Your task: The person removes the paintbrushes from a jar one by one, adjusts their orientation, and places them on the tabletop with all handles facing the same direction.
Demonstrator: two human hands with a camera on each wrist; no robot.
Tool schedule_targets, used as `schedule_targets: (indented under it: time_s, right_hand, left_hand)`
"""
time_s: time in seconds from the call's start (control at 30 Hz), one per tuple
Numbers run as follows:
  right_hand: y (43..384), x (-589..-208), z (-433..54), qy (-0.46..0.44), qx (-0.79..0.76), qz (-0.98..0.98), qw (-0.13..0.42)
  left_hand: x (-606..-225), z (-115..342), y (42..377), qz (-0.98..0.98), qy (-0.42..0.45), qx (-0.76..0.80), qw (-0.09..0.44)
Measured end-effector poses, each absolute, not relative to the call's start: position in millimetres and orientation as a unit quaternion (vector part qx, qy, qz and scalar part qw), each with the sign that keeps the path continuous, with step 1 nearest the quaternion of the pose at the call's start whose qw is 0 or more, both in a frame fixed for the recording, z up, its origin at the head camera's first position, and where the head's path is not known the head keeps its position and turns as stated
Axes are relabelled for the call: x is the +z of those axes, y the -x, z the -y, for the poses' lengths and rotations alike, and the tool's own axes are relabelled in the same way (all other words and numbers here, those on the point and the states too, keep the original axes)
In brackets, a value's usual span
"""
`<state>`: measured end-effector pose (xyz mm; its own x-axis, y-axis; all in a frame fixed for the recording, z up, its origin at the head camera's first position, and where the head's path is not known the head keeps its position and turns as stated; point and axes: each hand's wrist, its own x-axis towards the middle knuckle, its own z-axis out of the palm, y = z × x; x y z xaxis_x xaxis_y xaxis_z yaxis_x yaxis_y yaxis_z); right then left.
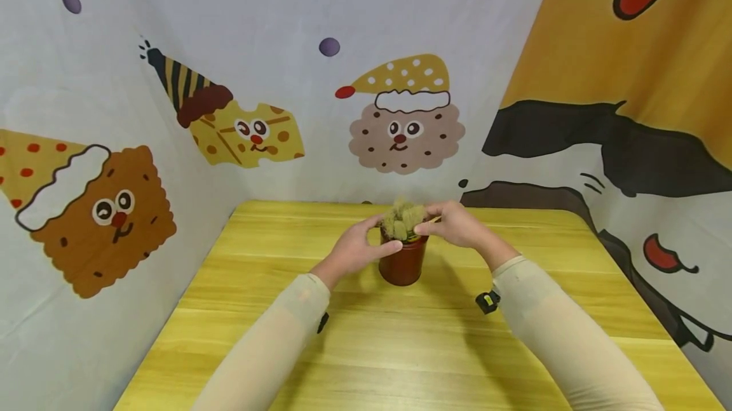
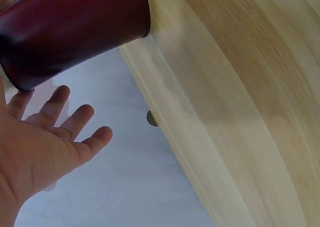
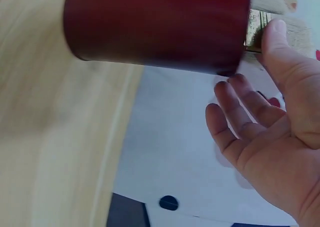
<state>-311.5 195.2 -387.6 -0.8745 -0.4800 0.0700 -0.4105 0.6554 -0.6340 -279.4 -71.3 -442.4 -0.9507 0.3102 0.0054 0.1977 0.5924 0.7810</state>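
Observation:
A dark red cylindrical cup [image 1: 402, 263] stands upright near the table's far edge. Several paintbrushes [image 1: 403, 217] poke out of it, pale fuzzy bristles up. My left hand [image 1: 356, 249] holds the cup at its rim, thumb in front and fingers at the far side; in the left wrist view its other fingers [image 2: 82, 118] spread below the cup. From the right, my right hand [image 1: 457, 225] pinches a brush at the cup's mouth. The right wrist view has its thumb [image 3: 276, 34] against a shiny gold ferrule [image 3: 255, 29]; the index fingertip is hidden.
The cup stands on a yellow wood-grain table [image 1: 274, 252]. Close behind the far edge hangs a white cloth [image 1: 274, 49] printed with cartoon food. Dark wrist straps [image 1: 488, 301] sit at both sleeves.

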Motion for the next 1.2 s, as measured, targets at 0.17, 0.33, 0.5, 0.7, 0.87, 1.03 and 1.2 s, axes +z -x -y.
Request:
schedule_targets:
  time_s: [0.17,0.33,0.5,0.7,0.87,1.03,1.2]
  right_hand:
    - [308,-359,-201,0.238,-0.357,-0.903,0.006]
    - [302,-329,-217,0.182,-0.44,-0.878,-0.04]
    - [302,-316,-242,0.102,-0.507,-0.853,-0.073]
    - [308,-341,-272,0.028,-0.46,-0.888,-0.002]
    - [317,-383,-281,0.025,-0.435,-0.897,0.075]
    - [322,-419,-277,0.044,-0.396,-0.903,0.161]
    - [321,-441,-264,0.053,-0.383,-0.895,0.221]
  left_hand:
    - [-443,71,280,-0.893,-0.141,0.421,0.07]
    - [-443,72,280,-0.894,-0.138,0.42,0.074]
    - [-443,74,279,-0.888,-0.142,0.43,0.079]
    - [-444,74,278,-0.881,-0.15,0.441,0.088]
    - [-444,74,277,-0.882,-0.151,0.439,0.085]
    - [-443,73,276,-0.882,-0.145,0.44,0.087]
    - [-443,73,276,-0.881,-0.141,0.443,0.09]
